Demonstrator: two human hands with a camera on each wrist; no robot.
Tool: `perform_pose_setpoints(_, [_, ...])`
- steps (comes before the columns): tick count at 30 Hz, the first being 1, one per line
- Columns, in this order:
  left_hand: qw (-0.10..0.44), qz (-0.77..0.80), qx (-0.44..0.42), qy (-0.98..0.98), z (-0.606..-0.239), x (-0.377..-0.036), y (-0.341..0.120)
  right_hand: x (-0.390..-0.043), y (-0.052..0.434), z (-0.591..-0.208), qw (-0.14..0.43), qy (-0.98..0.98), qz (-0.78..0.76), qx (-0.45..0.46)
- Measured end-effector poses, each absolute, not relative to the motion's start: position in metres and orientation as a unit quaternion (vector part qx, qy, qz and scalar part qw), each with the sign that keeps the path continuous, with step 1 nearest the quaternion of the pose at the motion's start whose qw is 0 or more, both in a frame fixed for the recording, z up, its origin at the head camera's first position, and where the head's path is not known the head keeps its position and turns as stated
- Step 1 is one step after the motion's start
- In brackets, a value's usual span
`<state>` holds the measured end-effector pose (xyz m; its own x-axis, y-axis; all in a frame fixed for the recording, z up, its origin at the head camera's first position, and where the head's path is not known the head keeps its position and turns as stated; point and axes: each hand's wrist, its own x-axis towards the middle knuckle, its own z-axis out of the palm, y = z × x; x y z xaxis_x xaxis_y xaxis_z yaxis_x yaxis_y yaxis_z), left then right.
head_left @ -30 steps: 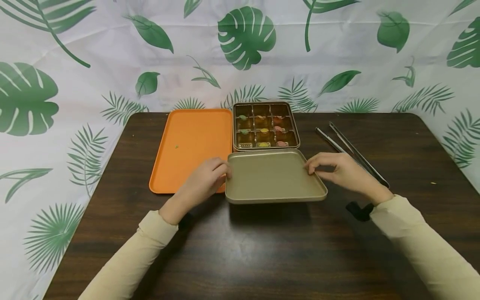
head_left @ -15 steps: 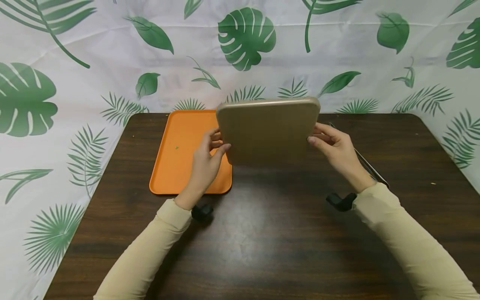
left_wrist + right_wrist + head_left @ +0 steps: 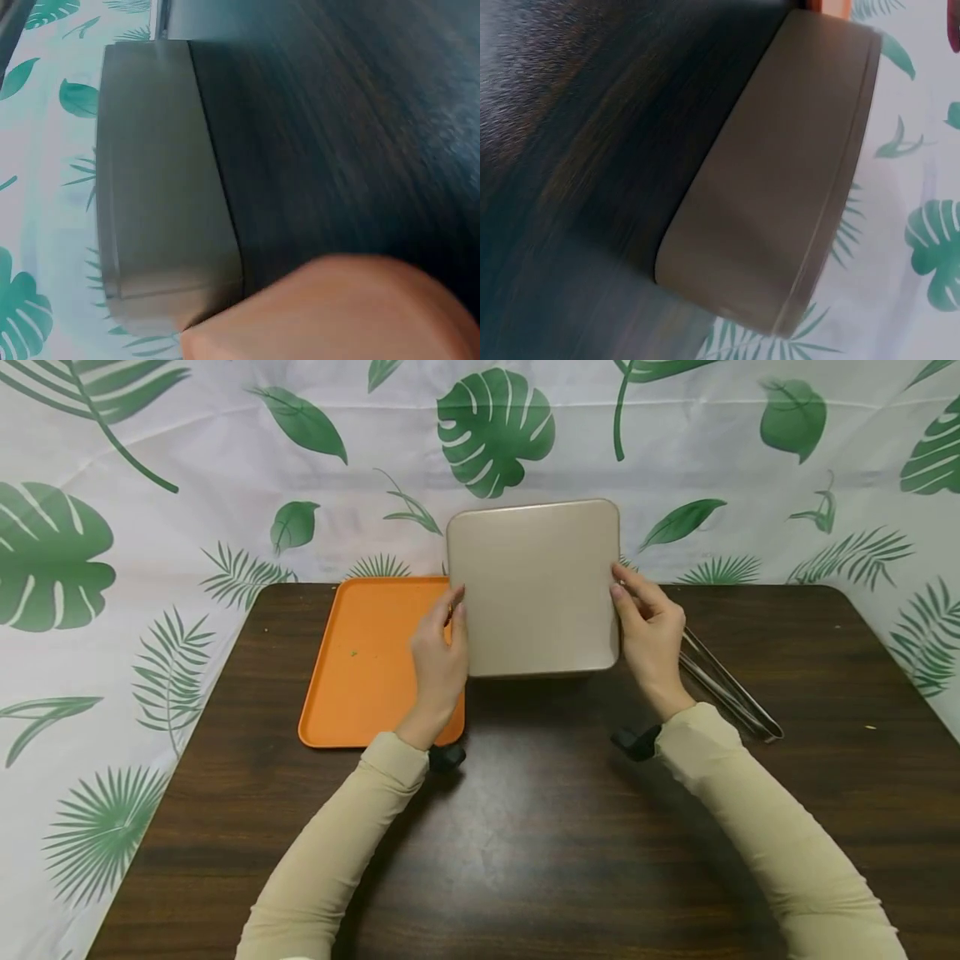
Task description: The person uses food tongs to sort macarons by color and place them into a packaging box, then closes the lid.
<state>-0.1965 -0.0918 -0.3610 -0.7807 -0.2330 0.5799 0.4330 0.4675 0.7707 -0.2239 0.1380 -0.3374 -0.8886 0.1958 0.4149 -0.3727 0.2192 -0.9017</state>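
Note:
A square gold-beige tin lid is tilted up, its smooth outer face toward me. My left hand grips its left edge between thumb and fingers. At the opposite edge, my right hand pinches it the same way. Behind the lid the tin is hidden in the head view, along with its contents. Both wrist views show the side wall of the tin standing on the table; in the right wrist view, the rim of the same tin runs along its upper edge.
An orange tray lies left of the lid, with a small green speck on it. Metal tongs rest to the right, partly behind my right hand. The dark wooden table ends at a leaf-patterned cloth.
Both hands raised the lid from in front of the tin and moved it up and back. It turned from inside up to outer face toward me, and now covers the tin from view.

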Motion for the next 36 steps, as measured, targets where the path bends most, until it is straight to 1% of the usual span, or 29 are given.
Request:
perform_pose_setpoints(2, [0.311, -0.512, -0.059, -0.798, -0.362, -0.201, -0.087, -0.227, 0.134, -0.338, 0.225, -0.767, 0.598, 0.051])
perform_pose_setpoints(4, [0.274, -0.528, -0.052, -0.802, -0.363, -0.204, -0.083, -0.232, 0.131, -0.340, 0.213, -0.788, 0.575, 0.048])
perform_pose_setpoints(8, [0.185, -0.561, -0.022, -0.807, -0.365, -0.211, -0.075, -0.239, 0.125, -0.343, 0.170, -0.811, 0.557, 0.049])
perform_pose_setpoints(10, [0.161, -0.561, -0.008, -0.812, -0.366, -0.216, -0.073, -0.243, 0.123, -0.346, 0.151, -0.817, 0.554, 0.049])
perform_pose_setpoints(20, [0.093, -0.527, 0.045, -0.843, -0.376, -0.234, -0.069, -0.261, 0.121, -0.359, 0.075, -0.843, 0.531, 0.025])
perform_pose_setpoints(29, [0.064, -0.517, 0.077, -0.850, -0.386, -0.243, -0.066, -0.274, 0.124, -0.365, 0.012, -0.860, 0.509, -0.038])
perform_pose_setpoints(36, [0.037, -0.475, 0.090, -0.875, -0.389, -0.246, -0.064, -0.277, 0.127, -0.372, -0.015, -0.861, 0.506, -0.055])
